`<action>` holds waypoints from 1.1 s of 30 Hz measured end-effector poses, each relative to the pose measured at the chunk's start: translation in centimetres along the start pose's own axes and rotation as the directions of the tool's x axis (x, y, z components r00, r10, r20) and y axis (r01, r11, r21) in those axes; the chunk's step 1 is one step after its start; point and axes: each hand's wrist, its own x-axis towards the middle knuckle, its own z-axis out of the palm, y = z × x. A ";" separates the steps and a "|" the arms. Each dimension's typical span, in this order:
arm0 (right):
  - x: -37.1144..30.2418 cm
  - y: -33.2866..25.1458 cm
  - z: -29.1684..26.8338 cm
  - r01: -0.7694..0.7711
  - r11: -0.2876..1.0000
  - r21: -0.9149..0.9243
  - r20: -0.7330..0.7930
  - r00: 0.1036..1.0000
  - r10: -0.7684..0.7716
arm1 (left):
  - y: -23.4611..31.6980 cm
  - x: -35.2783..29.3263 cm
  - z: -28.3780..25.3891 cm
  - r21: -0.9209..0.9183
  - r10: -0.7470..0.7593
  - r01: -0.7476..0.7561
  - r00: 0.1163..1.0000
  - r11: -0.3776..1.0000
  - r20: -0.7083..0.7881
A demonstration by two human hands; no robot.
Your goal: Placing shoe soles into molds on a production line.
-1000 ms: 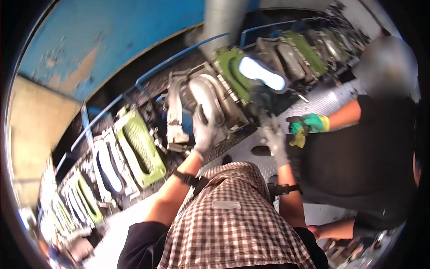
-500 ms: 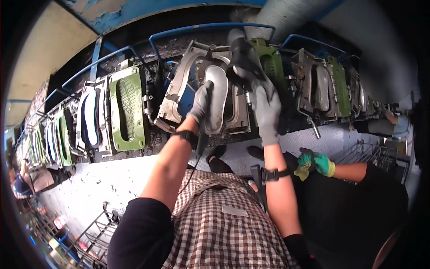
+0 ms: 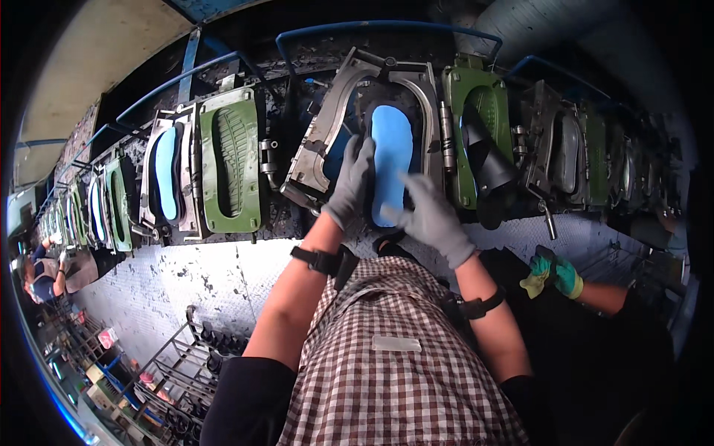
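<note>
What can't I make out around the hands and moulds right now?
Head view:
- Grey-gloved right hand: motion blur hides whether its fingertips touch the light-blue, sole-shaped piece.
- Grey-gloved left hand: its palm side is hidden behind the hand itself, so its grip is unclear.
- Green, rectangular mould half, right of the blue piece: a black, tube-like piece covers part of its cavity.
- Distant green-and-silver moulds, far left: too small for detail.

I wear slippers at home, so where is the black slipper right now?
In the head view, the black slipper lies over the green mould plate right of centre, above and to the right of the person's gloved right hand.
</note>
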 end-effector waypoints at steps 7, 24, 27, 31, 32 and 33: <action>1.8 3.8 5.1 -0.383 0.883 -0.270 -0.209 0.919 0.335 | 7.6 4.2 3.4 -0.255 -0.183 0.212 0.974 0.944 0.131; 3.0 5.4 -2.5 -0.406 0.878 0.256 -0.234 0.855 0.463 | 4.8 6.3 8.2 0.520 0.228 -0.071 0.943 0.851 -0.244; -6.9 6.2 -8.2 -0.216 0.925 0.313 -0.521 0.775 0.358 | 8.5 -0.3 15.3 0.787 0.400 -0.313 0.912 0.531 0.093; -19.5 9.1 -11.8 -0.315 0.779 0.542 -0.613 0.485 0.623 | 8.8 -0.2 19.6 0.527 0.321 -0.573 0.807 0.628 0.495; -23.2 9.5 -13.3 -0.283 0.726 0.627 -0.623 0.378 0.685 | 7.7 0.8 20.5 0.591 0.258 -0.528 0.837 0.610 0.483; -27.6 9.2 -15.6 -0.224 0.670 0.708 -0.613 0.277 0.740 | 7.2 1.3 22.4 0.634 0.201 -0.497 0.853 0.592 0.481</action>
